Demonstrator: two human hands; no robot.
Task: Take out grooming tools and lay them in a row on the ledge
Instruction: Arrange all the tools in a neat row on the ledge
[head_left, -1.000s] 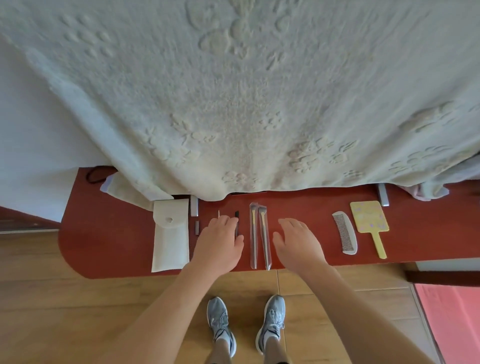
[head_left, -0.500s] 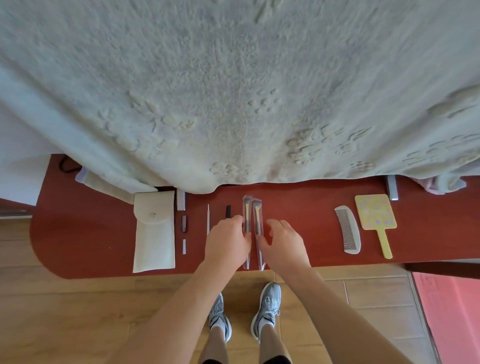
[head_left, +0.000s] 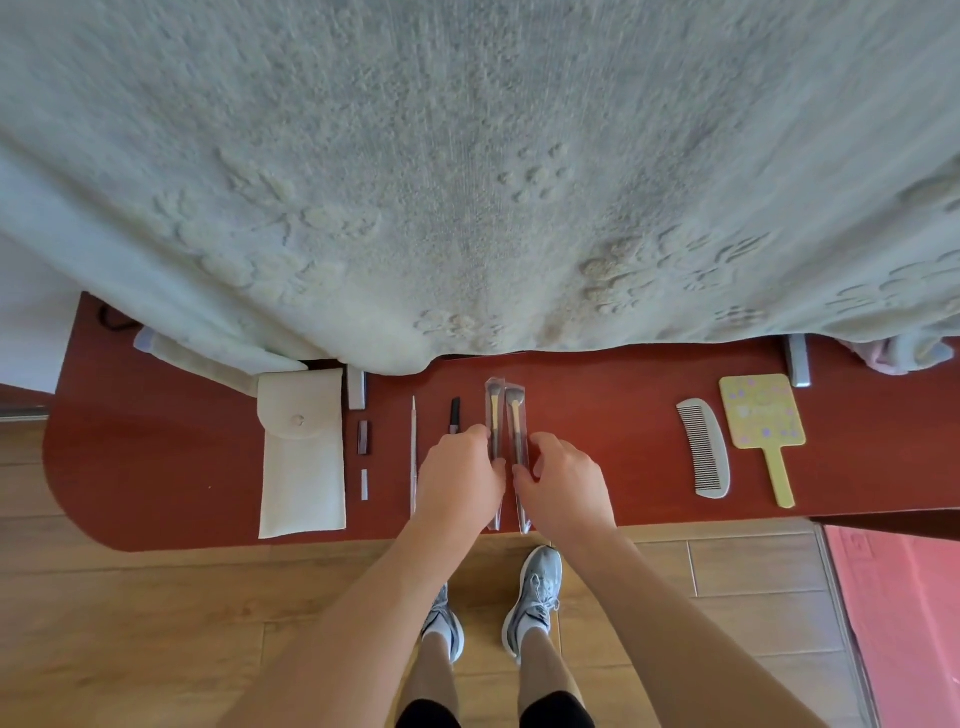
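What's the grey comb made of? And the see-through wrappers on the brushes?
The curved grey comb looks like matte plastic, maybe dull metal: even colour, fine uniform teeth. The clear brush wrappers look like thin glossy plastic film: they glint, brushes showing through.

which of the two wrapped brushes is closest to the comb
The right wrapped brush, pinched by the right hand, lies nearer the comb; the left wrapped brush sits beyond it, in the left hand.

Two sleeved makeup brushes, one comb, one hand mirror, one cream pouch and one thin pale stick are lying on the red ledge.
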